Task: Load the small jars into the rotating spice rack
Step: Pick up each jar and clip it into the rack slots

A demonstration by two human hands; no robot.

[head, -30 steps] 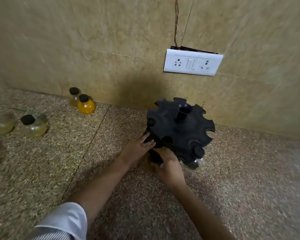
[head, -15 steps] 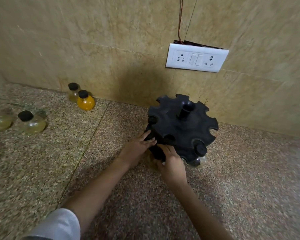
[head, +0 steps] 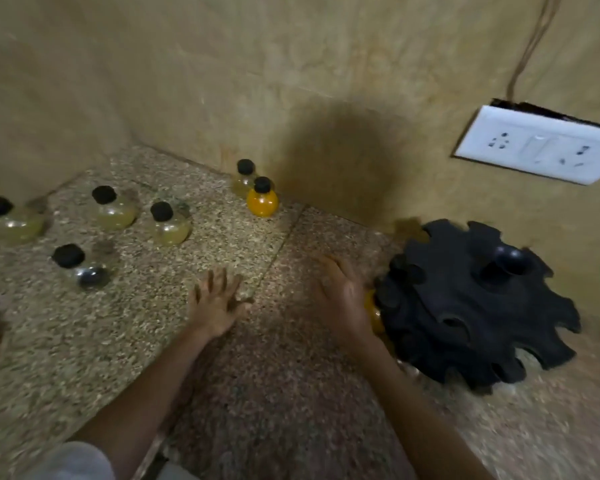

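Nearest me, my left hand (head: 215, 303) hovers over the bare table (head: 264, 393), fingers spread, its grip released and holding nothing. My right hand (head: 343, 299) is just beside the rack (head: 471, 306), palm against an orange jar (head: 373, 311) that sits at the rack's near edge. I cannot tell whether that grip is closed on the jar or only resting on it. The rack is black, round, with notches cut around its rim and a stub post in the middle.

Farther out on the left stand the loose jars. One with dark contents (head: 84, 268) is closest, then three pale yellow ones (head: 168, 225) in a rough row. Two more are by the wall (head: 222, 81), an orange jar (head: 262, 199) in front of a pale one (head: 244, 178).

They look like small round-bellied glass jars with narrow necks and black caps. I judge them light but breakable, and the smooth belly may slip. I would take one by the neck just under the cap, since the neck is probably what slides into a notch.
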